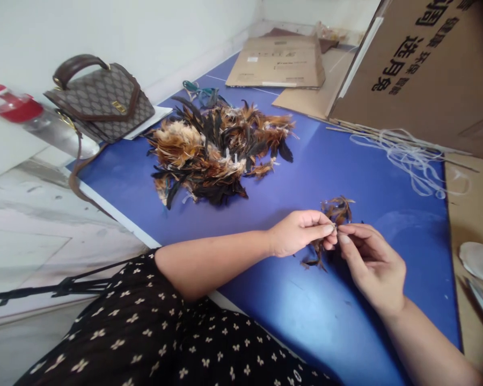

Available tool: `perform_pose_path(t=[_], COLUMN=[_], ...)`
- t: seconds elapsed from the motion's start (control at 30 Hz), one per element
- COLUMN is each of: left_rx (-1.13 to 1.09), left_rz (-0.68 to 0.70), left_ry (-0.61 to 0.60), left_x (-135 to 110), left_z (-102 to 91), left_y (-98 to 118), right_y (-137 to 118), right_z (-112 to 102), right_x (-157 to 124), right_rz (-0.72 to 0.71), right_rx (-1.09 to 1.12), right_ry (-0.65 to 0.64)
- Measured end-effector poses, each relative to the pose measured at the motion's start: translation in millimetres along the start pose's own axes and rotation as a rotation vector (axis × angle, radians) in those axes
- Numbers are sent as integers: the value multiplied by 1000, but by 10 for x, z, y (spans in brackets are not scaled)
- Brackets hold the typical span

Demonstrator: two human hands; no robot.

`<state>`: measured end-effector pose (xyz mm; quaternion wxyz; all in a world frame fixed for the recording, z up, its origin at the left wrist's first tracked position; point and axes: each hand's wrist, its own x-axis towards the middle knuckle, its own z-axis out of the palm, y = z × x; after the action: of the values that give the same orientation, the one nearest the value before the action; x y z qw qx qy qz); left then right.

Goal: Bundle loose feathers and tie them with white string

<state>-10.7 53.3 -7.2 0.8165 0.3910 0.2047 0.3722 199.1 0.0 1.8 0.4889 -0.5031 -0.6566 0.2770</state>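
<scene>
My left hand (306, 233) pinches a small bit of feather between thumb and forefinger, over the blue tabletop (265, 268). Facing it, my right hand (372, 262) is closed in a pinch at the same spot, its fingertips almost touching the left ones. Whatever lies between the right fingertips is too small to make out. Loose brown feathers (338, 208) show just behind and below the left hand. Farther back lies a large heap of brown, black and cream feathers (221, 150), some with white ties.
A patterned handbag (104, 104) and a red-capped bottle (44, 120) stand at the left edge. Flat cardboard (279, 61) lies at the back, and a large printed carton (422, 80) rises at the right. Tangled white string (410, 161) lies before the carton.
</scene>
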Motion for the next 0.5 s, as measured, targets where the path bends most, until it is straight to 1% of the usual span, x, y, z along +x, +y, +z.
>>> perform_pose_path(t=[0.1, 0.23, 0.4, 0.5], left_rx=[45, 69, 84, 114], left_rz=[-12, -28, -87, -100], left_ry=[6, 8, 12, 26], left_x=[-12, -25, -45, -56], left_z=[-3, -2, 54, 95], left_y=[-4, 8, 55, 82], right_y=[-15, -28, -40, -61], right_z=[25, 20, 49, 74], right_x=[-45, -70, -134, -166], right_rz=[-32, -70, -27, -43], right_rx=[38, 4, -20, -50], right_ry=[-36, -53, -9, 25])
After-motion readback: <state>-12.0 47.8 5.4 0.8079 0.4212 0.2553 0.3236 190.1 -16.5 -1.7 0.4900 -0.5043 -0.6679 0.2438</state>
